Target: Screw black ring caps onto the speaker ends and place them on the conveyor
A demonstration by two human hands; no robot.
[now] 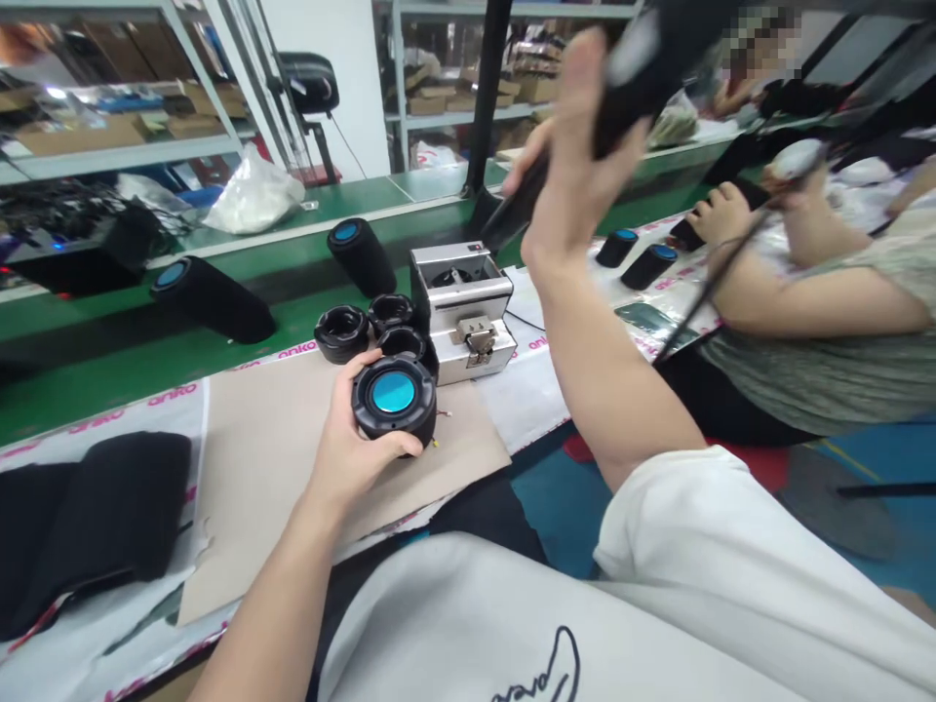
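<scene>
The left hand [355, 451] is clamped on the black, round, blue-centred plastic housing [395, 393] at frame centre, apparently a positioning step next requiring steady support; the right hand's grip, blurred at upper right, cannot be determined on this right hand [577, 175].

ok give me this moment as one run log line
left hand: holds round black part; right hand: raised, at blurred black object; nearby: silver box, black rings
</scene>
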